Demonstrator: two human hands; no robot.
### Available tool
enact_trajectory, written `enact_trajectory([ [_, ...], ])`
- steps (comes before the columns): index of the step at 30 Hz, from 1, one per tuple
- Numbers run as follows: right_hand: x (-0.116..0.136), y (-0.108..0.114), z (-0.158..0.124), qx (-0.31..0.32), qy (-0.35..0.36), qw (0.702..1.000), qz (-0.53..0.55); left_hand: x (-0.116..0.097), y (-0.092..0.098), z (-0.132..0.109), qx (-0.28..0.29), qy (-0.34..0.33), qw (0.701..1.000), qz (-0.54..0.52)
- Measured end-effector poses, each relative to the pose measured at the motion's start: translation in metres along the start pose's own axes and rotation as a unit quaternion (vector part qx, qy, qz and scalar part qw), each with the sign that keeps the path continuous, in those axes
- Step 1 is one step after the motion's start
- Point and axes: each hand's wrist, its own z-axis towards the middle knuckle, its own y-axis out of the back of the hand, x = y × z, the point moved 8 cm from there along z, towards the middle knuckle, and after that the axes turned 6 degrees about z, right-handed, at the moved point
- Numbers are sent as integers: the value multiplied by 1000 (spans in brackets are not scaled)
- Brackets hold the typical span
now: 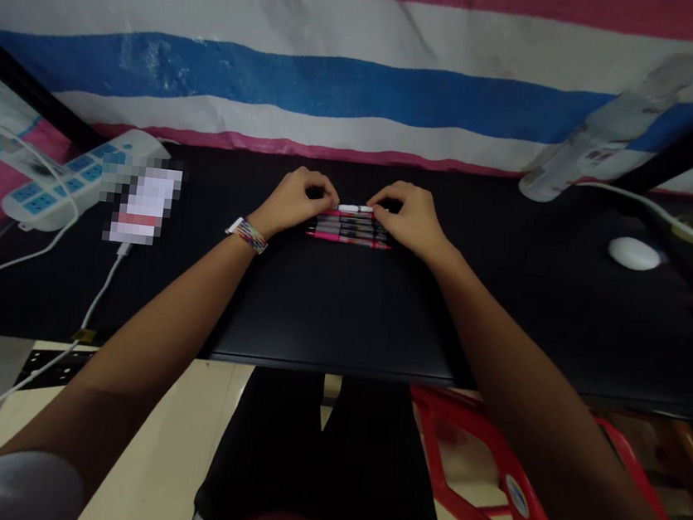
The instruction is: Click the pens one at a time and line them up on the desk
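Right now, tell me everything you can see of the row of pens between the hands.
The row of pens lies flat on the black desk, side by side, barrels running left to right. About four show: pink or red ones and darker ones with printed bands, plastic-looking. At the far side, a white pen seems pinched at its ends by the left hand and right hand, which flank the row. Caps and tips are too small to tell.
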Motion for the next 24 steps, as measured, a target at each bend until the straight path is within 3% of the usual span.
enact_trajectory([
  [4,-4,3,0,-37,10,999,6,8,1,0,-23,14,1000,-13],
  [12,-25,4,-4,-167,-53,969,176,13,1,0,-97,56,972,-205],
  [18,-12,-4,-20,-175,-58,965,185,12,2,-19,-150,100,955,-236],
  [24,-8,-13,-20,-165,-68,963,201,5,-15,-25,-152,119,947,-255],
])
